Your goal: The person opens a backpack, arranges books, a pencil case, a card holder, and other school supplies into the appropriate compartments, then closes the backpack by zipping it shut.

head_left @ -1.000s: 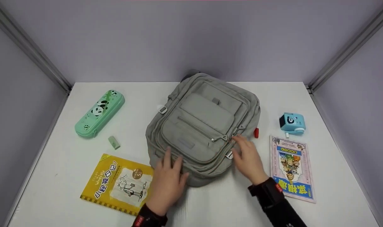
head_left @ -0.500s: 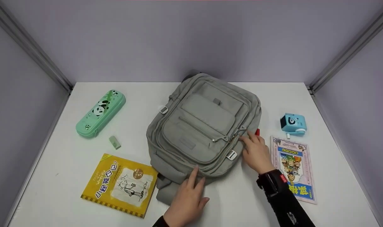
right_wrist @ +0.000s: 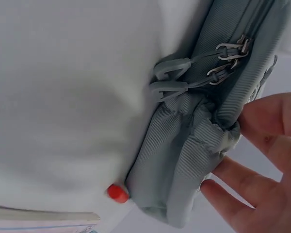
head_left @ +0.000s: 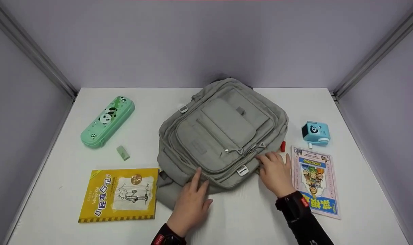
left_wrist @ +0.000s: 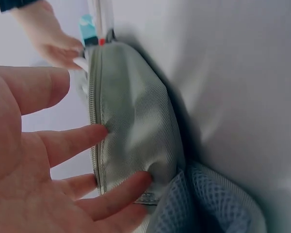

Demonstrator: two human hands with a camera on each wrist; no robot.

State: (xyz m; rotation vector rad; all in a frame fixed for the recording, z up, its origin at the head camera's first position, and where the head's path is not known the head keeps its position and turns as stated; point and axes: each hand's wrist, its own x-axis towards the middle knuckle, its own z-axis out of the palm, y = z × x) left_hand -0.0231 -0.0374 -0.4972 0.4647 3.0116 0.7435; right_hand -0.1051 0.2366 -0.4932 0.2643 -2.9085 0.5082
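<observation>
A grey backpack (head_left: 206,154) lies tilted on the white table, its front pocket facing up. My left hand (head_left: 192,206) is at its lower edge with fingers spread. In the left wrist view, fingertips of the left hand (left_wrist: 43,160) touch the fabric beside a zipper (left_wrist: 94,104). At the bag's right side is my right hand (head_left: 275,173), its fingertips against the edge. The right wrist view has the right hand (right_wrist: 262,179) beside a gathered side pocket (right_wrist: 184,160), with two zipper pulls (right_wrist: 172,80) hanging nearby. Part of a grey strap (head_left: 167,194) shows under the bag.
Left of the bag lie a green panda pencil case (head_left: 108,122), a small green eraser (head_left: 123,153) and a yellow book (head_left: 104,204). To the right are a blue panda pencil sharpener (head_left: 315,133), a pink-bordered book (head_left: 296,180) and a red piece (head_left: 283,146). Grey walls surround the table.
The backpack has turned slightly clockwise, its top shifting right. The yellow book has swung counterclockwise and slid left. Both hands have stayed at the bag, moving slightly with it.
</observation>
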